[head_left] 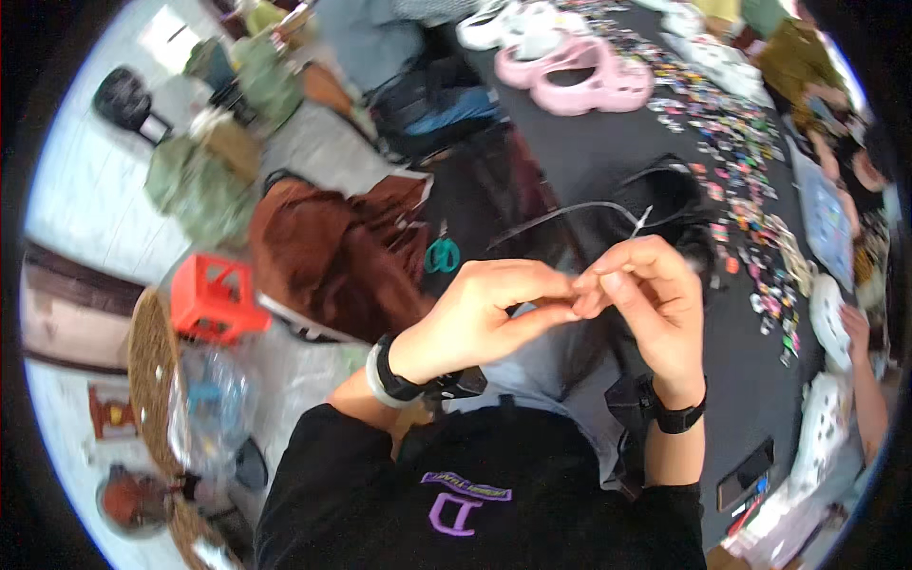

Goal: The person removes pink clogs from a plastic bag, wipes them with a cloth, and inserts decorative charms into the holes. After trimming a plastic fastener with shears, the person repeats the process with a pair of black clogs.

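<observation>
In front of my chest, my left hand point(494, 302) and my right hand point(655, 299) meet with fingertips pinched together. Whatever sits between the fingers is too small or hidden to tell. Just beyond my right hand's knuckles, a thin pale strand point(594, 203) arcs leftward over the table edge, with a short white tip point(643, 221) near it. I cannot tell whether either hand grips it. A black, soft-looking bundle point(665, 195) lies on the dark table point(589, 142) beyond my right hand.
Pink clogs point(594, 81), white clogs point(822, 418) and many small colourful charms point(736, 142) cover parts of the table; a phone point(746, 473) lies near right. Left are brown cloth point(332, 256), teal-handled scissors point(442, 255) and a red crate point(214, 297). Another person's arm point(866, 399) reaches in at right.
</observation>
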Motion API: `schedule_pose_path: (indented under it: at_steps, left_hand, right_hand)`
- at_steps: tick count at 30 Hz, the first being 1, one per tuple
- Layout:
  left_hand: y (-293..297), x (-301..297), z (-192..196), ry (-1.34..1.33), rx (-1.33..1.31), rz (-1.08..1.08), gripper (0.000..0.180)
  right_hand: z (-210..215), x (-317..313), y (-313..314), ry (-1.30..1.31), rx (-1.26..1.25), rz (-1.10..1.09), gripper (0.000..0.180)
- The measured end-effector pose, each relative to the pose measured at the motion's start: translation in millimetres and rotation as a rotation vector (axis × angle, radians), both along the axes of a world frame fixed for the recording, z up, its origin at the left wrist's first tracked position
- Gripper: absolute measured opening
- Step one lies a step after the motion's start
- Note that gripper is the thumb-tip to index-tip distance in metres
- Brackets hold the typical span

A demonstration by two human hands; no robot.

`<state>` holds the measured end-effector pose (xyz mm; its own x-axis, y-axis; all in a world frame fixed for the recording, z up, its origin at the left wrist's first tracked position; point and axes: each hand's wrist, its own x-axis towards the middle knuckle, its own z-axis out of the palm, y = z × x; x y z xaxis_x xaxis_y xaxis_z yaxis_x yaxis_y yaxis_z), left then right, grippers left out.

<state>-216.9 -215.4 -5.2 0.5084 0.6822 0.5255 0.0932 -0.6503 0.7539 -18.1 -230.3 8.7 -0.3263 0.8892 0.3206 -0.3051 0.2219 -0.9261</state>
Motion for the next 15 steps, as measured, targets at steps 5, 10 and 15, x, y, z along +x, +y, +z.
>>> schedule_pose_path:
  at_steps: [5,10,15]
  left_hand:
    - [-49.2,-119.7,-69.0,-0.006,-0.857,0.365,0.010]
    - [-167.7,-283.5,-240.2,0.176,-1.489,0.774,0.016]
    - [-297.6,-327.0,-422.8,0.022,-1.867,0.908,0.016]
  right_hand:
    - [-47.8,-52.0,6.2,-0.340,-0.065,0.286,0.033]
    - [-57.4,-38.2,10.7,-0.371,-0.132,0.148,0.036]
    - [-45.0,-7.2,10.8,-0.427,-0.054,-0.084,0.040]
